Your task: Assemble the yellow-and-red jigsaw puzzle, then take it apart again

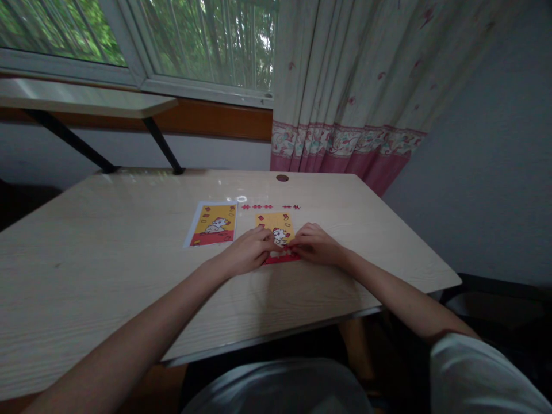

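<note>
A: Where is the yellow-and-red sheet (276, 221) lying?

B: Flat on the table (107, 259), a little right of centre and toward the far half; its near part is covered by both hands, and only the yellow far end and a small cartoon figure show.

A: And the hands themselves?

B: The left hand (248, 253) comes in from the left and the right hand (314, 244) from the right; their fingertips meet over the middle of the sheet, fingers drawn together and bent down; whether they pinch a small piece or only press on the paper, I cannot tell.

A: Why both on one sheet?

B: My guess is that two hands working so close together pin it flat against the smooth tabletop.

A: What lies around it?

B: A second sheet (212, 224) with a white border, just to the left and apart; a row of small red pieces (257, 206) just beyond, probably laid out within reach; farther off a round hole (282, 177) in the table; behind it a curtain (345, 86) and window (207, 40).
</note>
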`<state>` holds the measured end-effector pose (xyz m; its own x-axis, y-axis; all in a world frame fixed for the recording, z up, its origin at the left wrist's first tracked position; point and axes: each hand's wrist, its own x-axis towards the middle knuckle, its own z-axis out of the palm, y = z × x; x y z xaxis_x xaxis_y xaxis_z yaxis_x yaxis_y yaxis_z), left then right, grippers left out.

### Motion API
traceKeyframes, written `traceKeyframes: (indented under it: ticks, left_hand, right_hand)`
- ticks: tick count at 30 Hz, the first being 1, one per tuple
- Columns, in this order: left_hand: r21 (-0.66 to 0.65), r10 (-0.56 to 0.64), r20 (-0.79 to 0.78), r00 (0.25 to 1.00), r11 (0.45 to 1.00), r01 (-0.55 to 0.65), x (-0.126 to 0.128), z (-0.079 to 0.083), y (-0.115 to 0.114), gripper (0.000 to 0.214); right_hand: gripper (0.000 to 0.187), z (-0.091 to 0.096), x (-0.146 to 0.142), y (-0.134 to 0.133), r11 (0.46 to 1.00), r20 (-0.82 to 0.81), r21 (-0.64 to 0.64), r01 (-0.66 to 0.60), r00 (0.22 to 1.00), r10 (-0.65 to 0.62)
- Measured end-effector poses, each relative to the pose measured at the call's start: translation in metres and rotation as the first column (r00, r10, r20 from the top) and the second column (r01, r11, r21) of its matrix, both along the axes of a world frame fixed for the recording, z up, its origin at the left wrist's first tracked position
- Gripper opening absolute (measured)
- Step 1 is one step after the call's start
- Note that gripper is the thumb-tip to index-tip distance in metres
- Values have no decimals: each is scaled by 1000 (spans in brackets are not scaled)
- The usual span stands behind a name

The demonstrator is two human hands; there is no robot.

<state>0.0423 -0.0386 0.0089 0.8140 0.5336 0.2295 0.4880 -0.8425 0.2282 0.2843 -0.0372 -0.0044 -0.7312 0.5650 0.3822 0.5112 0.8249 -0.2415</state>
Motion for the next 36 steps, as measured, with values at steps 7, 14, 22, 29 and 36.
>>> traceKeyframes:
  ticks: [7, 14, 22, 29, 36]
  left_hand:
    - [31, 30, -12, 999, 999, -30, 0, -6, 2, 39]
    - [40, 39, -32, 999, 999, -37, 0, -7, 3, 41]
    - [14, 41, -20, 999, 999, -41, -2, -1, 4, 40]
    - [76, 149, 22, 989, 986, -150, -27, 1, 21, 30]
    - [114, 160, -7, 987, 981, -159, -32, -3, 28, 29]
  right_hand:
    - [17, -1, 0, 1, 1000, 11, 16, -5, 1000, 5]
    - [17, -1, 0, 0, 1000, 7, 5, -3, 1000, 3]
    - [16, 1, 0, -1, 1000, 1, -14, -4, 1000, 4]
    - [19, 0, 5, 4, 998, -8, -8, 58, 998, -58]
    - [20, -1, 7, 7, 997, 11, 20, 81, 997, -81]
